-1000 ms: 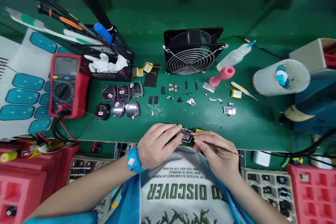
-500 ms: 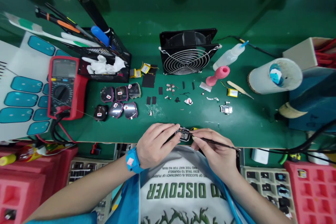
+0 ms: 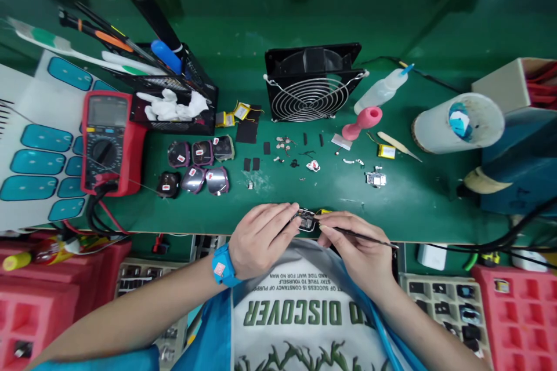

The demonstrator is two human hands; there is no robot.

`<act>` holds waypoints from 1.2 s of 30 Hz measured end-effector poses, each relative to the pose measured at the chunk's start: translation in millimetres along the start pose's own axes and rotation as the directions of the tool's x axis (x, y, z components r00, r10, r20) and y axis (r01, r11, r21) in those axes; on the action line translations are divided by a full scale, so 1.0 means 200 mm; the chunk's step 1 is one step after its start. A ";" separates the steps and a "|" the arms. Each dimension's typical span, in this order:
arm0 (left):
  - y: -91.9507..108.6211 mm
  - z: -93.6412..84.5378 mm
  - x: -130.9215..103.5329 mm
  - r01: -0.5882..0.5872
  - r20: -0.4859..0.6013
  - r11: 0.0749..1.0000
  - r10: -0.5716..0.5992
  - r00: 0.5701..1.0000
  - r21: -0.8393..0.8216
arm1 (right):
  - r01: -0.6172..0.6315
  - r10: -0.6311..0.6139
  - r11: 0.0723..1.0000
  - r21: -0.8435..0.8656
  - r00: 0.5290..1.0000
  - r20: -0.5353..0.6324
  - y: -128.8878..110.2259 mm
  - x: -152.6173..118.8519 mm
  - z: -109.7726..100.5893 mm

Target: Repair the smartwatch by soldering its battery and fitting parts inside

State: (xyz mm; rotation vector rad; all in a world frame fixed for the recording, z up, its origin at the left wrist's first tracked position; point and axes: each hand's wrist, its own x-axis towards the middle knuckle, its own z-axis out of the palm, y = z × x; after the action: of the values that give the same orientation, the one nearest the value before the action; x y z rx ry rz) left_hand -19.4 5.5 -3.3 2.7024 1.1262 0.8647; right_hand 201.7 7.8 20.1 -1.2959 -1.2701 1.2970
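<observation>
At the front edge of the mat, my left hand [image 3: 261, 242] has its fingers closed on a small opened watch-like case [image 3: 307, 221] with a pale rim and dark inner parts. From the other side, my right hand [image 3: 361, 252] pinches dark, slim tweezers [image 3: 363, 237], whose tip meets the case opening; the exact contact is hidden. A yellow piece [image 3: 324, 211] shows just behind my right fingertips, mostly covered. Beyond the hands lie a small silver circuit board [image 3: 375, 177], a white part with a red mark [image 3: 313, 166] and several tiny loose components.
A black fan [image 3: 310, 90] stands at the back centre. On the left are a red multimeter [image 3: 103, 148], a black tool holder [image 3: 174, 119] and several dark watch-like units [image 3: 201, 153]. To the right stand a squeeze bottle [image 3: 383, 91], a pink stand [image 3: 362, 123] and a white cup [image 3: 435, 127].
Both hands stay almost in place on the case and tweezers. The whole view has shifted very slightly; nothing was taken up or let go.
</observation>
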 end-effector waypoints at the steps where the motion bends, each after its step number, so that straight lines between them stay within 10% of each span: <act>1: 0.00 0.00 0.00 0.008 -0.001 1.000 -0.008 1.000 0.004 | 0.000 0.000 1.000 -0.001 1.000 0.003 0.00 0.00 0.00; 11: 0.02 0.02 0.00 0.070 -0.012 0.997 -0.070 0.997 -0.016 | -0.046 0.050 0.994 0.101 0.998 -0.039 0.00 -0.01 -0.01; 19: -0.03 -0.02 0.06 0.325 0.178 0.912 -0.287 0.941 -0.249 | -0.129 0.131 0.991 -0.032 0.989 0.071 -0.05 0.05 -0.26; 24: -0.05 -0.03 0.09 0.327 0.282 0.906 -0.251 0.926 -0.268 | 0.211 0.018 0.712 -0.670 0.948 0.317 -0.08 0.10 -0.40; 29: -0.05 -0.01 0.08 0.312 0.235 0.910 -0.251 0.939 -0.273 | 0.310 -0.176 0.284 -0.907 0.947 0.269 -0.10 0.10 -0.43; 36: -0.04 -0.02 0.10 0.256 0.171 0.935 -0.218 0.961 -0.246 | 0.605 -0.364 0.467 -0.645 0.796 0.484 -0.06 0.05 -0.22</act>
State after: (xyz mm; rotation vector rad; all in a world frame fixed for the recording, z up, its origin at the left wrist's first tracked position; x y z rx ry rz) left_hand -15.7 23.9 6.9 2.3123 1.1808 0.7159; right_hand 243.3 22.8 32.9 -1.1295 -2.3932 0.4652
